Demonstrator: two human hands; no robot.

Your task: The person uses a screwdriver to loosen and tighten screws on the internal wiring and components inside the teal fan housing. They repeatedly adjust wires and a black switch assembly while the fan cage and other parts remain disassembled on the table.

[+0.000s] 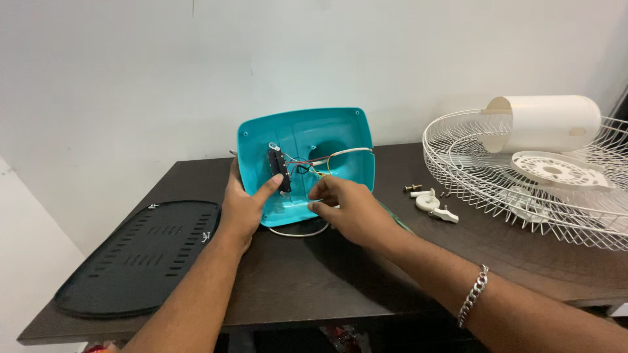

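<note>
Head view: turquoise plastic fan-base shell (314, 140), propped open-side forward on a dark wooden table (301, 274). Left hand (243, 208) grips the shell's left edge, thumb beside the black component (279, 168) inside. Right hand (345, 208) pinches together at the coloured wires (314, 167). Black vented base plate (140, 258) lies left; white wire fan guard (523, 183) and small white fasteners (432, 201) lie right.

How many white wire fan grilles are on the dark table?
2, as far as I can tell: both white wire fan grilles lie stacked at the table's right end, one nested in the other, under the white plastic parts.
</note>
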